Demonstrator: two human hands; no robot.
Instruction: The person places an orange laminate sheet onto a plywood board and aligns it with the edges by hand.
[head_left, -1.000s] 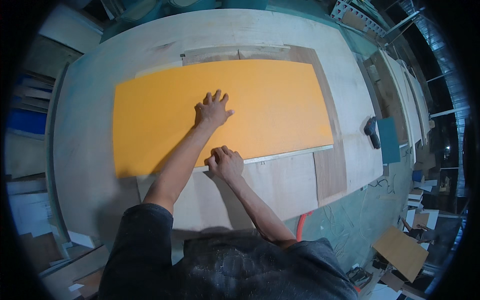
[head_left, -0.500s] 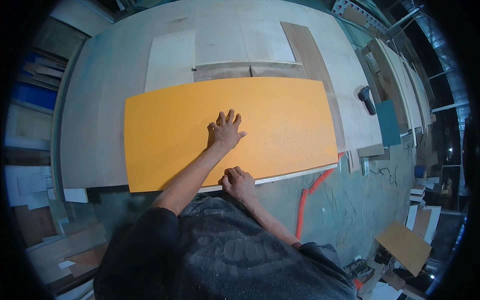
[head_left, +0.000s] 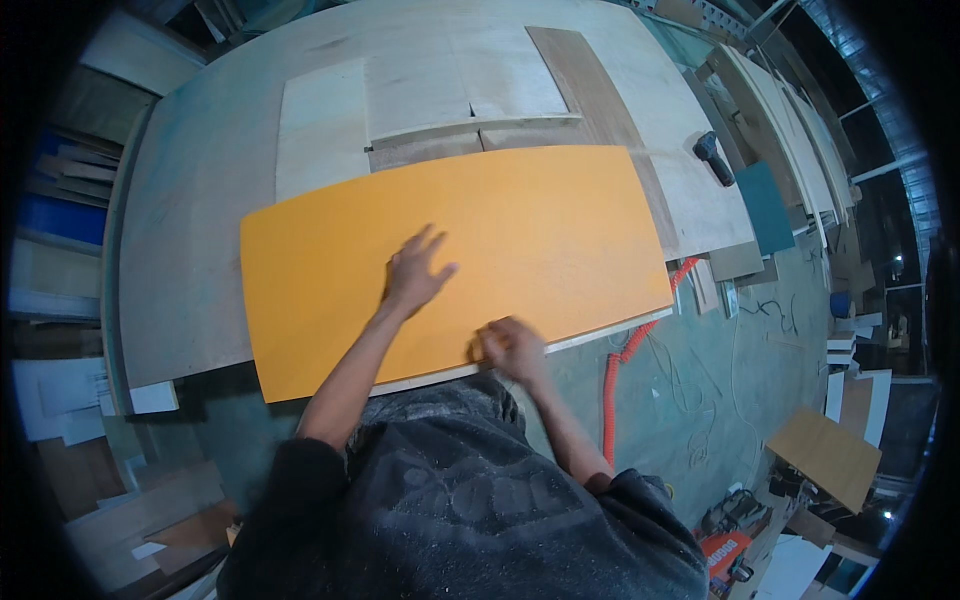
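A large yellow-orange panel (head_left: pixel 540 240) lies across the near side of the worktable, its pale front edge facing me. My left hand (head_left: pixel 415 272) is over the panel's middle, its fingers apart and holding nothing I can see; whether it touches the surface is hard to tell. At the panel's near edge is my right hand (head_left: pixel 514 350), slightly blurred, with the fingers curled in. What those fingers hold, if anything, is hidden.
Beyond the panel, pale boards and a brown strip (head_left: pixel 610 110) lie on the worktable (head_left: pixel 190 240). A dark handheld tool (head_left: pixel 713 158) rests at its right. An orange coiled hose (head_left: pixel 610 400) hangs down to the right. Board offcuts (head_left: pixel 825 455) and loose cables are on the floor.
My left hand has moved left across the panel. My right hand has shifted right and a little farther over the panel's near edge. The view has tilted slightly.
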